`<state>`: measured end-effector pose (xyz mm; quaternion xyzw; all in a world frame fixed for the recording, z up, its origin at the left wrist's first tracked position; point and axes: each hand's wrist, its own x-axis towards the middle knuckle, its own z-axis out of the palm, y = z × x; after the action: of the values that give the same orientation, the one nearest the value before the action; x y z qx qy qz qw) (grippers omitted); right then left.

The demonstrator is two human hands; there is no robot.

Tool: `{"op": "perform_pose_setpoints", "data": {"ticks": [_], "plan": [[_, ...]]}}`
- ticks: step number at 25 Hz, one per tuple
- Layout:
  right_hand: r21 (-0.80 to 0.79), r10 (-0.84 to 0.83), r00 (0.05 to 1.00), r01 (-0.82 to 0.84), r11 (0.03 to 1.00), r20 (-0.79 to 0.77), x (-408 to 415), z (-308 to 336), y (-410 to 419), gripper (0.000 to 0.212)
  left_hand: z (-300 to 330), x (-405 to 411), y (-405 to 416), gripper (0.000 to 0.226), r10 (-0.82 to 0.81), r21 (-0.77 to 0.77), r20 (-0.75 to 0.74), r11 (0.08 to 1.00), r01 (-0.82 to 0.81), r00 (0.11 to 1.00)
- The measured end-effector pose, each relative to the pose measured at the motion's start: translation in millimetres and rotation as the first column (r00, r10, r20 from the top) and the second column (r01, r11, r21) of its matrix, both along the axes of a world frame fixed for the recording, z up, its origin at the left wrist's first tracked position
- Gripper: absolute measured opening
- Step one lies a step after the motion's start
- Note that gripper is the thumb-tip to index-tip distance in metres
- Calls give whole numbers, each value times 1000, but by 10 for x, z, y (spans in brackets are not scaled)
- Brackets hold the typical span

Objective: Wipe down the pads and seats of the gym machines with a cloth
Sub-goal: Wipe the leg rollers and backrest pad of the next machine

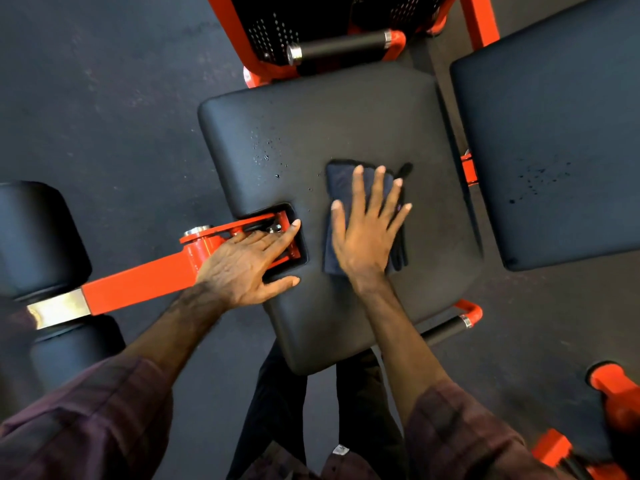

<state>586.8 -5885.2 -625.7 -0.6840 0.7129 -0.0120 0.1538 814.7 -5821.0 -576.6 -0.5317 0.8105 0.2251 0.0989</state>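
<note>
A black padded seat (346, 119) of an orange-framed gym machine fills the middle of the view, with spray droplets on its upper left part. A folded dark blue cloth (341, 181) lies flat on the seat. My right hand (367, 230) presses on the cloth with fingers straight and spread. My left hand (246, 265) rests with straight fingers over the notch at the seat's left edge, on the orange lever arm (145, 285). A black back pad (554, 133) stands to the right, also dotted with droplets.
Two black roller pads (38, 237) sit on the lever arm at the left. Black grip handles (343, 46) stick out above the seat and at its lower right (446, 329). Dark rubber floor surrounds the machine. My legs stand below the seat's near edge.
</note>
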Motion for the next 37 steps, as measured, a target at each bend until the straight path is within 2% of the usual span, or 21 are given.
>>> {"op": "perform_pose_setpoints", "data": {"ticks": [2, 3, 4, 7, 8, 9, 11, 13, 14, 16, 18, 20, 23, 25, 26, 29, 31, 32, 33, 35, 37], "plan": [[-1, 239, 970, -239, 971, 41, -246, 103, 367, 68, 24, -6, -1, 98, 1, 8, 5, 1000, -1, 1000], [7, 274, 960, -275, 961, 56, -401, 102, 435, 68, 27, -10, 5, 98, 2, 9, 6, 1000, -3, 1000], [12, 243, 969, -244, 970, 56, -478, 64, 409, 67, 17, -14, 8, 98, 3, 3, 4, 1000, -3, 1000], [0, -174, 984, 174, 985, 23, -57, 12, 15, 69, -15, -3, 19, 97, -5, -38, 0, 999, 5, 1000], [13, -237, 971, 237, 971, 18, 186, 64, -106, 70, -15, 0, 21, 96, -6, -48, 0, 999, 6, 1000], [21, -208, 978, 208, 978, 16, 370, 118, -139, 70, -14, 2, 24, 96, -2, -49, -2, 999, 2, 1000], [3, 56, 998, -56, 998, 15, 412, 149, 90, 69, -15, -2, 14, 97, 6, -45, -5, 999, -6, 1000], [-3, 278, 960, -278, 960, 27, 75, 189, 400, 69, -6, -8, 23, 96, 11, -57, -3, 998, -11, 1000], [1, 309, 950, -310, 951, 38, -127, 188, 470, 68, -6, -11, 30, 96, 8, -54, 5, 998, -7, 1000], [22, 198, 979, -200, 980, 44, -278, 93, 382, 68, -34, 9, 5, 96, 6, -28, 18, 1000, -5, 1000], [7, -45, 999, 45, 999, 28, -17, 35, 91, 69, -35, 26, -8, 93, 12, -24, -26, 1000, -13, 1000], [-3, -147, 989, 147, 989, 22, 414, 106, -173, 70, 18, 32, 21, 81, 75, -145, -112, 985, -91, 991], [-33, 156, 988, -156, 987, -11, 514, 143, -54, 70, 99, 152, -117, 71, 258, -355, -75, 896, -267, 963], [-45, 380, 925, -380, 924, -10, 188, 164, 204, 70, 113, 307, -243, 88, 435, -291, 20, 864, -411, 900], [-35, 407, 914, -406, 913, 10, 13, 155, 282, 70, 101, 363, -295, 98, 512, -227, 61, 843, -487, 857], [-21, 165, 986, -164, 986, 27, -66, 33, 87, 70, 60, 374, -415, 119, 662, -60, 164, 747, -662, 732], [-37, -50, 999, 51, 998, 16, 314, 23, -217, 72, -2, 352, -376, 120, 665, -89, 178, 745, -661, 726], [-27, -83, 996, 83, 996, 17, 521, 71, -331, 72, -26, 359, -360, 117, 675, -112, 160, 737, -667, 720], [-19, -50, 999, 50, 999, 21, 659, 111, -386, 72, -41, 378, -361, 116, 695, -126, 145, 719, -684, 704], [-50, 197, 980, -197, 979, -3, 588, 133, -258, 71, -53, 397, -374, 114, 719, -112, 130, 694, -711, 682], [-67, 443, 897, -442, 895, 0, 200, 147, -10, 70, -47, 379, -357, 114, 721, -108, 115, 693, -712, 684]]}}
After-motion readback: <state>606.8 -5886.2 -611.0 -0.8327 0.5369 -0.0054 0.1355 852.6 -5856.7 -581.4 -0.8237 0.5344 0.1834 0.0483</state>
